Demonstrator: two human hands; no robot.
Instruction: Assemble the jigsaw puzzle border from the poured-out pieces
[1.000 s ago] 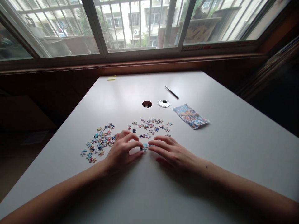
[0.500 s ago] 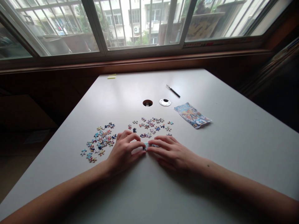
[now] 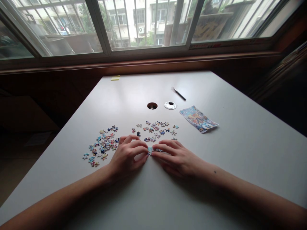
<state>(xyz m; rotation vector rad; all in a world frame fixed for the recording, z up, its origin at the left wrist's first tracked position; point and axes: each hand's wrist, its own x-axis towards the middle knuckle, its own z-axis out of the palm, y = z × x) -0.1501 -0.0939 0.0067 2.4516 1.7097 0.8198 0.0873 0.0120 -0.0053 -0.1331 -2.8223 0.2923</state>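
Observation:
Between my hands lies a small light-blue strip of jigsaw puzzle pieces (image 3: 150, 150), partly covered by fingers. My left hand (image 3: 129, 151) is closed at its left end, thumb and fingertips pinching the edge. From the right, my right hand (image 3: 176, 156) rests over the strip, its fingers curled onto the pieces and hiding most of them. Beyond the hands is a loose group of puzzle pieces (image 3: 155, 128). A denser heap of puzzle pieces (image 3: 105, 142) spreads to the left of my left hand.
A creased picture sheet (image 3: 198, 118) lies right of the pieces. Farther back are a black pen (image 3: 178, 94), a silver ring cover (image 3: 170, 105) and a round hole (image 3: 152, 106) in the white table (image 3: 240, 153). Yellow tape (image 3: 115, 78) marks the far edge, below a window.
My left fingertips have drawn back slightly to the left, showing more of the light-blue strip. My right hand stays nearly in place on the pieces.

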